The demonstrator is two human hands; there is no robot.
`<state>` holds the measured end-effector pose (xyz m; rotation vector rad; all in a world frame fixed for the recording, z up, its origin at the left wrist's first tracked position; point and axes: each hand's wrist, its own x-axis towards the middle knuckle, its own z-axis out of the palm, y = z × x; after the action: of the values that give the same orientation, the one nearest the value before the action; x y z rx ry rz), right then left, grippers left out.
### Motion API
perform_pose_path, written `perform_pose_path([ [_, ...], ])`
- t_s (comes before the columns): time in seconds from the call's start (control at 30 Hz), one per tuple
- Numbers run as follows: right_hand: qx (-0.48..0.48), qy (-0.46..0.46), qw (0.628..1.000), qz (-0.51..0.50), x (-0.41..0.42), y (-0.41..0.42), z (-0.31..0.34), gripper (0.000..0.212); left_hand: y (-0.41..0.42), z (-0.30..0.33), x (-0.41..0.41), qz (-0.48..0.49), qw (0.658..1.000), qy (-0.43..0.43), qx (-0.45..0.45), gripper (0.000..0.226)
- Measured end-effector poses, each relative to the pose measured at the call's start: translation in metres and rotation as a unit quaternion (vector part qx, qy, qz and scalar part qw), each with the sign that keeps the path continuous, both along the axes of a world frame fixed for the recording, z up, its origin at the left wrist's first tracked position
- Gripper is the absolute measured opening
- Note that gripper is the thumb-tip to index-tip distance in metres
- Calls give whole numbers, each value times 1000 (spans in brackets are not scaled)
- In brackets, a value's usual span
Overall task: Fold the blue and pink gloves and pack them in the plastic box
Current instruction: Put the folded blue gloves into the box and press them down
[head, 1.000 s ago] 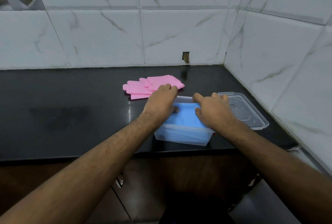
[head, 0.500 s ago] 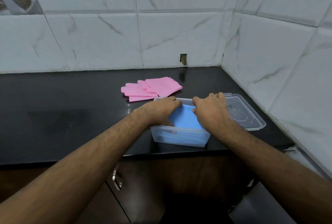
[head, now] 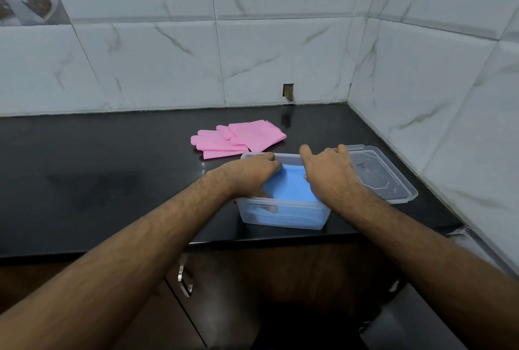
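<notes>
While both forearms reach in over the counter edge, the left hand and right hand sit knuckles-up inside the clear rectangular plastic box, fingers curled down onto the folded blue rubber gloves packed in it. Can't tell if they're pinching or just pressing. Pink rubber gloves lie flat just behind the box, clear lid touching its right side.

Glossy black stone counter, clear smooth plastic box and lid, rubbery matt pink gloves, polished marble-look wall tiles.
</notes>
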<state>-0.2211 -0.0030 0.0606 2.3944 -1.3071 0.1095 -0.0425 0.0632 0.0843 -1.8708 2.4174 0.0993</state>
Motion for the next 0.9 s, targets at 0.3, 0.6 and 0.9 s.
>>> perform_pose_path([
  [0.3, 110, 2, 994, 23, -12, 2, 20, 21, 1, 5, -6, 3, 999, -18, 32, 71],
  [0.6, 199, 170, 959, 106, -8, 16, 35, 16, -1, 6, -15, 34, 996, -42, 70, 54],
  [0.9, 209, 220, 948, 92, -1, 19, 37, 49, -4, 4, -17, 46, 997, -11, 66, 53],
])
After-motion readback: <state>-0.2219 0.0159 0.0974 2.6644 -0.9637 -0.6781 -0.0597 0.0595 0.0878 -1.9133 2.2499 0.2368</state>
